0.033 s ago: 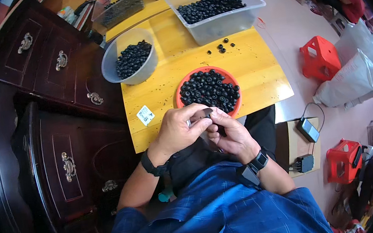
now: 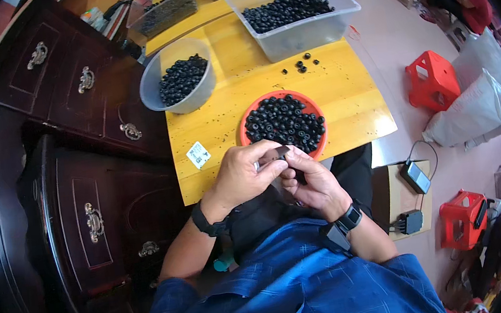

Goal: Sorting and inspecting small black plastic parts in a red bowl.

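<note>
My left hand [image 2: 242, 177] and my right hand [image 2: 315, 187] meet at the near edge of the yellow table, fingertips close together. Between the left thumb and forefinger is a thin, dark, blade-like piece [image 2: 282, 151]. The right thumb and forefinger pinch right beside it, the other fingers curled in; what they hold is too small and covered to make out. Just beyond the hands, a round red-orange tray [image 2: 324, 146] is filled with small black ring-shaped parts [image 2: 283, 118]. The fingers overlap its near rim in the view.
A round translucent tub [image 2: 193, 103] and a big clear bin [image 2: 305, 43] hold more black parts. Several loose parts [image 2: 302, 69] and a white label [image 2: 198, 155] lie on the table [image 2: 344, 107]. Dark drawers [image 2: 89, 195] stand left; red stools [image 2: 432, 81] and plastic bags [image 2: 475, 104] right.
The whole view has shifted very slightly, with the table and tubs a little further right. The hands keep nearly the same pose.
</note>
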Tool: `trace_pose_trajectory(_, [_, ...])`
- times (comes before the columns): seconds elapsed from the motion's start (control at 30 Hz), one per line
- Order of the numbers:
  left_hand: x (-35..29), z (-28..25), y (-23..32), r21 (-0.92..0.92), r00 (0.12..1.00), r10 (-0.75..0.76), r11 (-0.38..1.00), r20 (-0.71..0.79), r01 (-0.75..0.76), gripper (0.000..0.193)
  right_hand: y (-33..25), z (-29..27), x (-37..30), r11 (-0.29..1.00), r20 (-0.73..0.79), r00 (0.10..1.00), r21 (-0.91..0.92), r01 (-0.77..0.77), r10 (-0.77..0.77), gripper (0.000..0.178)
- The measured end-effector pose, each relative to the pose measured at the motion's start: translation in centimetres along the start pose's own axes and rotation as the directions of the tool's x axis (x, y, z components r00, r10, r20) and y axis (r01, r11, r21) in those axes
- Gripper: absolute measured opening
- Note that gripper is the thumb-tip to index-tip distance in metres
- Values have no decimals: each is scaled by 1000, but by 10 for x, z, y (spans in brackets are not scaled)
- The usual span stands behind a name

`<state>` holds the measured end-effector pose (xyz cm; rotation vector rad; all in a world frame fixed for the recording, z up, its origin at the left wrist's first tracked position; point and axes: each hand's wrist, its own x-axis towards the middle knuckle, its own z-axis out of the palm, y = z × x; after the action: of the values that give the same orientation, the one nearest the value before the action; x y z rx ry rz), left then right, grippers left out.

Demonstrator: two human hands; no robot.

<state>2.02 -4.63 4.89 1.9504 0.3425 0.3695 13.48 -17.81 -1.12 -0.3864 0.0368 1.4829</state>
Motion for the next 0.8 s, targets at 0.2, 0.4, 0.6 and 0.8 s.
trace_pose_trajectory(0.2, [3, -23, -1, 304, 998, -59, 951, -2, 57, 21, 4, -4, -2, 995, -113, 991, 81, -63, 71, 16])
trace_pose_trajectory(0.4, [43, -99, 1, 605, 808, 269, 785, -525, 132, 32, -2, 0, -1, 984, -96, 993, 172, -53, 70, 32])
trace_pose_trajectory(0.6, [34, -84, 6, 482, 921, 134, 874, -365, 63, 34, -4, 0, 1, 988, -31, 999, 156, -7, 12, 44])
trace_pose_trajectory(0.8, [7, -16, -3, 298, 998, -57, 952, -28, 63, 30, -4, -2, 7, 987, 57, 998, 158, -44, 35, 50])
